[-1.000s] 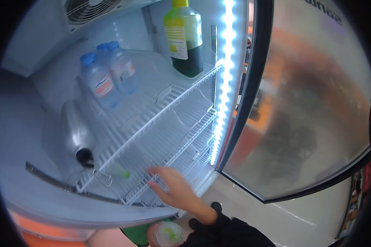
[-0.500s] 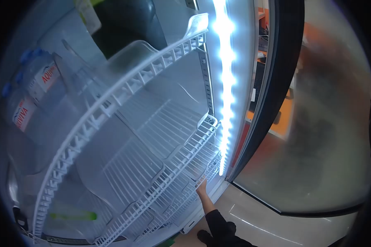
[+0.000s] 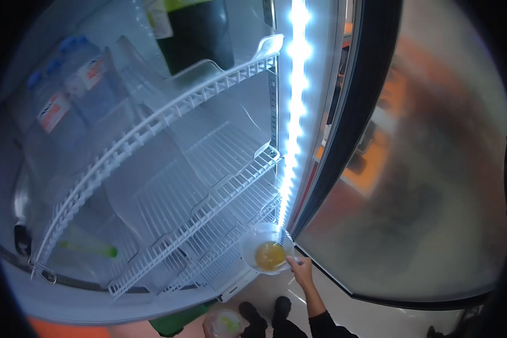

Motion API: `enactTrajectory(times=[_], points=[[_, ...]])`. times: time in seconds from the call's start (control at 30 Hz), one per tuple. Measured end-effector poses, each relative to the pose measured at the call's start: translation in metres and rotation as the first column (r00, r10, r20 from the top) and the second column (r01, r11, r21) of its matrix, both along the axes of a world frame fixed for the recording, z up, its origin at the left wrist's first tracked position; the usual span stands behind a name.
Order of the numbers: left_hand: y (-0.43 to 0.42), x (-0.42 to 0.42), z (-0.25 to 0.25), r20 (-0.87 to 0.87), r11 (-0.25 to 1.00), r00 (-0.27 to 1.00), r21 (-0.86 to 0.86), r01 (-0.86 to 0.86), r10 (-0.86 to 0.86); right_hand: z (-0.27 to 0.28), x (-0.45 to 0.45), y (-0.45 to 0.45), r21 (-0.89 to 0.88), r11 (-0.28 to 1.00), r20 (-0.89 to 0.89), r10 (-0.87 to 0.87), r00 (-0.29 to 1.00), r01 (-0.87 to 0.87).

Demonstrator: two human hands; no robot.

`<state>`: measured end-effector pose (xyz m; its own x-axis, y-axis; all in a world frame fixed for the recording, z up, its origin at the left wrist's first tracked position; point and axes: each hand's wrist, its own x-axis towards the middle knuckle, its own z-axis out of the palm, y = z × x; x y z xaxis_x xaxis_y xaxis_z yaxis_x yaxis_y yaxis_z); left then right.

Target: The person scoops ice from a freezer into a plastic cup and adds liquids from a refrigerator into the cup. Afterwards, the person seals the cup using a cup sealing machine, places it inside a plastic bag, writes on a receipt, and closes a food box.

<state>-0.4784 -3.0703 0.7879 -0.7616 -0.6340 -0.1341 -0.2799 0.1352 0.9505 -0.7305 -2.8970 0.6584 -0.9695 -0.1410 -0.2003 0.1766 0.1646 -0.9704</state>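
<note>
My right hand (image 3: 302,269) grips the near edge of a clear round bowl (image 3: 248,248) with some amber liquid (image 3: 270,256) at its bottom. The bowl is in front of the fridge's lower shelves, just outside the shelf edges. Low in the view, my left hand (image 3: 208,327) is partly cut off by the frame edge. Its fingers are round the side of a clear round container (image 3: 226,322) with light green contents. A green object (image 3: 177,320) shows beside that container.
The open fridge has wire shelves (image 3: 169,191), with water bottles (image 3: 56,112) and a dark container (image 3: 200,36) above. A green-tipped object (image 3: 90,248) lies on a shelf at left. The glass door (image 3: 434,197) stands open at right. My shoes (image 3: 281,307) are below.
My right hand has come out from the lower shelves and now holds the bowl of amber liquid. My left hand and its container have come into view at the bottom.
</note>
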Motion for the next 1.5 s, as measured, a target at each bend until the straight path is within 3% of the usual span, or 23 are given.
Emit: enactTrajectory(times=[0.13, 0.2, 0.3, 0.43, 0.5, 0.77, 0.87, 1.0, 1.03, 1.13, 1.23, 1.5], points=[[0.01, 0.001, -0.022, -0.089, 1.0, 0.996, 0.017, 0.014, -0.012, 0.06, 0.022, 0.074, 0.109, 0.987, -0.03, 0.118, 0.993, -0.114], [0.004, -0.001, -0.05, -0.08, 0.958, 0.995, -0.285, 0.037, -0.062, 0.109, 0.025, 0.098, 0.182, 0.958, -0.147, 0.248, 0.958, -0.22], [0.012, -0.02, -0.019, -0.042, 0.932, 0.989, -0.341, 0.122, -0.145, 0.193, 0.039, 0.108, 0.288, 0.919, -0.391, 0.368, 0.843, -0.268], [0.03, -0.041, 0.009, -0.054, 0.911, 0.96, -0.334, 0.241, -0.274, 0.284, 0.057, 0.112, 0.525, 0.778, -0.207, 0.511, 0.834, -0.346], [0.039, -0.05, 0.019, -0.123, 0.921, 0.948, -0.301, 0.246, -0.294, 0.309, 0.066, 0.105, 0.596, 0.747, -0.27, 0.531, 0.803, -0.293], [0.055, -0.064, 0.026, -0.214, 0.92, 0.912, -0.263, 0.292, -0.351, 0.346, 0.075, 0.093, 0.699, 0.685, -0.36, 0.587, 0.725, -0.208], [0.055, -0.068, 0.02, -0.198, 0.913, 0.907, -0.254, 0.319, -0.372, 0.355, 0.074, 0.092, 0.746, 0.616, -0.26, 0.618, 0.742, -0.252], [0.056, -0.069, 0.021, -0.194, 0.916, 0.906, -0.227, 0.331, -0.375, 0.364, 0.078, 0.084, 0.727, 0.634, -0.276, 0.623, 0.732, -0.265], [0.056, -0.069, 0.021, -0.194, 0.913, 0.904, -0.234, 0.335, -0.382, 0.369, 0.079, 0.083, 0.779, 0.567, -0.213, 0.641, 0.738, -0.267], [0.055, -0.071, 0.021, -0.21, 0.896, 0.889, -0.279, 0.345, -0.408, 0.377, 0.083, 0.077, 0.817, 0.519, -0.198, 0.661, 0.724, -0.251], [0.057, -0.071, 0.015, -0.198, 0.899, 0.895, -0.273, 0.342, -0.4, 0.375, 0.085, 0.071, 0.778, 0.587, -0.298, 0.657, 0.692, -0.223], [0.055, -0.067, 0.015, -0.24, 0.916, 0.896, -0.252, 0.313, -0.373, 0.381, 0.086, 0.07, 0.788, 0.584, -0.318, 0.657, 0.683, -0.196]])
